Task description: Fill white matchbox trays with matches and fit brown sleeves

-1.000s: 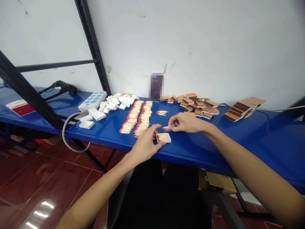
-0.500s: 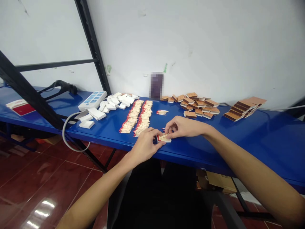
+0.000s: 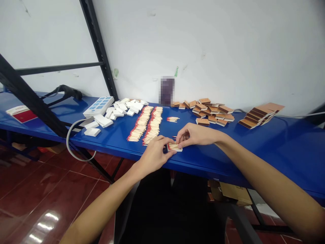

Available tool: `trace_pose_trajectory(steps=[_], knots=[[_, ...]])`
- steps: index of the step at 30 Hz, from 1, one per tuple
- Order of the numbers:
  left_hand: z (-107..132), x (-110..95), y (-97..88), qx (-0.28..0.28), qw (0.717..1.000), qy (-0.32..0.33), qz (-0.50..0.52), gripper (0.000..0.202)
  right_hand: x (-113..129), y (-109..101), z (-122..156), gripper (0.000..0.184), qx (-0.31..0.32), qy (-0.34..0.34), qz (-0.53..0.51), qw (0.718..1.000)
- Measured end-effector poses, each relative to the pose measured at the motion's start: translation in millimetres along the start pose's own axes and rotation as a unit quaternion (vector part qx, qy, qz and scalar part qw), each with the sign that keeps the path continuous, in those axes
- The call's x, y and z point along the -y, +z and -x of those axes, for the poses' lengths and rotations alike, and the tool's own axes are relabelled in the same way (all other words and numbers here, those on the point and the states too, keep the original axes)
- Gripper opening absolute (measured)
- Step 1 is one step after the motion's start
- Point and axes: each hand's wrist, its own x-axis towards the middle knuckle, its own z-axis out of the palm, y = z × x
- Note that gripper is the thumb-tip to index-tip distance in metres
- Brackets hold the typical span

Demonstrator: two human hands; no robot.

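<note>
A small white matchbox tray [image 3: 174, 147] filled with red-tipped matches lies near the front edge of the blue table [image 3: 279, 149]. My left hand [image 3: 154, 152] pinches the tray's left end, thumb at its front and fingers curled over the back. My right hand [image 3: 195, 134] comes from the right, its fingertips pressed down on the matches in the tray. Two long rows of loose matches [image 3: 148, 123] lie just beyond my left hand. A small bundle of matches [image 3: 173, 119] rests farther back.
White inner trays [image 3: 119, 110] and a white power strip [image 3: 98, 106] with its cable lie at the left. Brown matchbox sleeves [image 3: 212, 112] are heaped at the back, a stack [image 3: 259, 116] farther right. A black shelf frame [image 3: 38, 101] crosses the left. Red tiled floor below.
My right hand carried matches from behind the tray down onto it and now presses on them. My left hand closed tighter on the tray's end.
</note>
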Motion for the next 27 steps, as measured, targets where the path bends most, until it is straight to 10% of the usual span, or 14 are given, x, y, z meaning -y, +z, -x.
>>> trace_pose_trajectory(steps=[11, 19, 27], knots=[[-1, -3, -1.4, 0.002, 1.0, -0.002, -0.012, 0.012, -4, 3, -1, 0.037, -0.001, -0.024, 0.026, 0.999], [2, 1, 0.6, -0.001, 1.0, -0.016, 0.017, 0.032, -2, -11, 6, 0.036, -0.132, 0.015, 0.191, 0.973], [2, 1, 1.8, 0.003, 0.999, -0.029, 0.023, 0.05, -18, -12, -1, 0.027, -0.071, 0.04, 0.195, 0.977]])
